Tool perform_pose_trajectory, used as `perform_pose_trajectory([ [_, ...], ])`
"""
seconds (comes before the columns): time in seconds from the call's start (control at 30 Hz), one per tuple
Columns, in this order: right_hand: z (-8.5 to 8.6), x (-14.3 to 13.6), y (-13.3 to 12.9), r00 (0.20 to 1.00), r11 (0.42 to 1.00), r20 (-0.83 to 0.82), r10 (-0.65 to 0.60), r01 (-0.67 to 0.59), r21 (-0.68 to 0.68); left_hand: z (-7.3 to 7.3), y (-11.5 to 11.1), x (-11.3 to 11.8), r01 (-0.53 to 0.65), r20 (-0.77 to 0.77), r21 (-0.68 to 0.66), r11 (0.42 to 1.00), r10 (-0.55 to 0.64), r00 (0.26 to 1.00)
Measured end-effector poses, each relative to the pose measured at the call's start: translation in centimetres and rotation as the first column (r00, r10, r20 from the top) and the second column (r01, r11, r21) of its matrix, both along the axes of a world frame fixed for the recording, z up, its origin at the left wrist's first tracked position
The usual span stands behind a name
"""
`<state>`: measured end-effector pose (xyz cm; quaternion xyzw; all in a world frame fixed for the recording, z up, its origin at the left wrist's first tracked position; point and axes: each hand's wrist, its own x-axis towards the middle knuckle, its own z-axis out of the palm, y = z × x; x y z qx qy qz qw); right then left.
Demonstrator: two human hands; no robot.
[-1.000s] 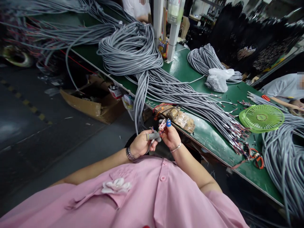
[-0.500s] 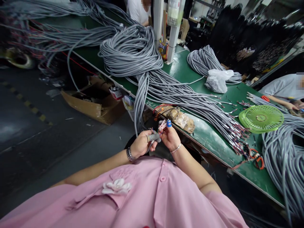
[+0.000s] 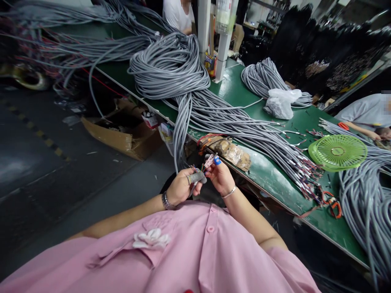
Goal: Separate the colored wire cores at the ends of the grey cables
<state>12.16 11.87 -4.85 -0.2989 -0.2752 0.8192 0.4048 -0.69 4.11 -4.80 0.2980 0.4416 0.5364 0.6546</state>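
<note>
My left hand [image 3: 179, 189] is closed around the end of a grey cable [image 3: 192, 189], most of it hidden by the fingers. A grey wrap covers the thumb. Thin coloured wires [image 3: 202, 167] fan out from the grip. Just beside it, my right hand [image 3: 222, 180] pinches a small pinkish clip-like piece [image 3: 209, 160], too small to name surely. One of its fingertips wears a blue cover [image 3: 217, 160]. The hands almost touch, in front of the pink shirt and near the table edge.
Bundled grey cables [image 3: 171, 67] lie across the green table [image 3: 269, 179], their stripped ends at the right. A green fan [image 3: 337, 152], orange-handled scissors [image 3: 332, 204] and a plastic bag [image 3: 281, 103] are there too. A cardboard box [image 3: 122, 136] sits below. A co-worker [image 3: 366, 112] is at right.
The coloured wires are spread wider between my hands. My right hand has tilted slightly and shifted a little to the right; both hands keep their grip.
</note>
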Motion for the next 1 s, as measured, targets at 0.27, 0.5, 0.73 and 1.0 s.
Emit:
perform_pose_trajectory([
  [0.27,-0.1,-0.3,0.2,1.0,1.0,0.009,-0.025,0.025,0.009,0.1,0.4,0.1,-0.012,0.038,-0.016,1.0,0.012,0.999],
  [0.5,0.0,-0.5,0.3,0.999,0.999,-0.023,-0.04,0.04,-0.023,-0.1,0.7,0.5,-0.02,0.069,-0.049,0.999,0.023,0.997],
  [0.73,-0.4,-0.5,0.2,0.998,0.999,-0.054,-0.032,0.03,-0.029,-0.6,0.6,0.3,-0.001,0.057,-0.05,0.999,0.004,0.998],
  [1.0,-0.2,0.0,0.2,0.994,0.993,-0.098,0.049,-0.06,-0.105,-0.2,-0.6,0.2,0.003,0.011,-0.005,1.0,-0.003,1.0],
])
